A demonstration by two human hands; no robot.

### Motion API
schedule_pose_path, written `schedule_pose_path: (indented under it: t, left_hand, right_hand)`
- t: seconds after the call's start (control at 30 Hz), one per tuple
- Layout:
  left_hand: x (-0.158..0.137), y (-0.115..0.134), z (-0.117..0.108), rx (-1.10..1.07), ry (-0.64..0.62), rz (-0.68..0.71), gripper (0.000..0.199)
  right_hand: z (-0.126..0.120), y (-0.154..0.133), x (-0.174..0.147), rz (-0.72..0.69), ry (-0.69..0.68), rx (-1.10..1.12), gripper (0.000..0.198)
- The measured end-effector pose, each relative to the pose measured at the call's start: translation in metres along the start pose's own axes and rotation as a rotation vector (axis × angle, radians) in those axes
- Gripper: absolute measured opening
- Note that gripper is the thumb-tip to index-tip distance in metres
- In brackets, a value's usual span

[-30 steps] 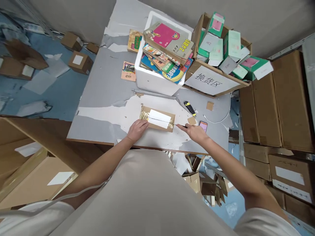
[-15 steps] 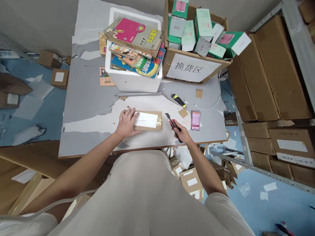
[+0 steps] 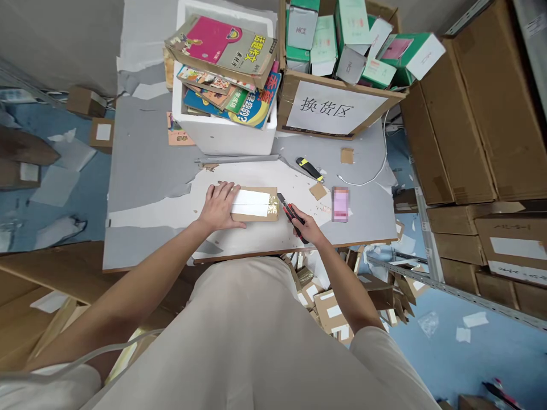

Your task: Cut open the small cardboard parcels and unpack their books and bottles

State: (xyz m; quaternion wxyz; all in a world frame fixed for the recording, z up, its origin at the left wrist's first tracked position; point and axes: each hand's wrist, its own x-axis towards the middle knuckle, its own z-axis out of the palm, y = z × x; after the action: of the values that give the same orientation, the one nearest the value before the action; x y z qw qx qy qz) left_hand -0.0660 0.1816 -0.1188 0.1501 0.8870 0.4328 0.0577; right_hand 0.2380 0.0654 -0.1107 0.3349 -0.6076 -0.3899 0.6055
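Note:
A small flat cardboard box with a white label and shiny tape at its right end lies on the table. My left hand spans its left end, thumb along the near edge and fingers over the far side. My right hand is closed around a black and red utility knife. The blade is out and points up and left, close beside the taped end; whether it touches the box I cannot tell. A second cutter, black and yellow, lies farther back.
A white foam box of books and a labelled cardboard carton of green-white boxes stand at the back. On the right are a phone, a white cable and cardboard scraps. Stacked cartons fill the right-hand shelf.
My right hand has brought the knife left, up to the taped end of the box. My left hand stays on the box. The view has shifted slightly.

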Motion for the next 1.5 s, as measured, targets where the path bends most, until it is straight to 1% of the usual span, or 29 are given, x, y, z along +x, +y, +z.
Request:
schedule_pose_path:
  t: [0.1,0.17,0.3,0.37,0.47,0.53,0.73,0.83,0.93,1.07,1.17,1.27,1.4,1.43,1.5]
  left_hand:
    - [0.002,-0.001,0.001,-0.015,-0.001,0.003,0.127]
    - [0.003,0.000,0.001,-0.026,0.005,-0.009,0.124]
    - [0.004,0.004,0.001,-0.018,0.017,-0.007,0.121]
    - [0.005,0.006,0.002,-0.010,0.006,0.018,0.121]
    - [0.005,0.006,0.002,-0.005,0.008,0.006,0.120]
    - [0.005,0.006,0.002,-0.004,0.022,-0.007,0.119]
    - [0.005,0.006,0.002,0.000,0.032,0.008,0.119]
    - [0.004,0.008,0.000,-0.013,0.034,-0.007,0.117]
    - [0.004,0.009,-0.001,-0.028,0.030,-0.002,0.117]
    - [0.005,0.009,0.000,-0.032,0.039,-0.012,0.117]
    - [0.005,0.009,0.000,-0.023,0.043,0.019,0.116]
    - [0.005,0.009,0.000,-0.009,0.039,0.034,0.115]
    - [0.006,0.009,0.001,-0.008,0.049,0.025,0.117]
    - [0.006,0.009,0.001,-0.010,0.050,0.024,0.117]
    - [0.006,0.009,0.002,-0.017,0.047,0.018,0.118]
  right_hand:
    - [-0.003,-0.006,0.005,0.012,-0.012,-0.056,0.065]
    - [-0.011,-0.014,0.007,0.024,-0.023,-0.133,0.063]
    - [-0.033,-0.040,0.014,0.041,-0.154,-0.374,0.059]
    - [-0.040,-0.053,0.019,0.019,-0.205,-0.477,0.056]
    - [-0.041,-0.063,0.023,-0.023,-0.208,-0.543,0.054]
    - [-0.041,-0.061,0.019,-0.012,-0.212,-0.506,0.055]
    - [-0.035,-0.044,0.001,0.110,-0.289,-0.394,0.058]
    - [-0.028,-0.039,-0.008,0.155,-0.270,-0.332,0.060]
    - [-0.021,-0.035,-0.014,0.178,-0.254,-0.337,0.059]
    - [-0.012,-0.027,-0.021,0.174,-0.223,-0.331,0.060]
    - [-0.009,-0.020,-0.031,0.158,-0.188,-0.264,0.062]
    - [-0.006,-0.016,-0.036,0.151,-0.178,-0.243,0.063]
    - [0.000,-0.008,-0.043,0.118,-0.099,-0.225,0.064]
    - [0.002,-0.004,-0.047,0.105,-0.094,-0.221,0.064]
    - [0.007,0.006,-0.058,0.102,-0.155,-0.232,0.060]
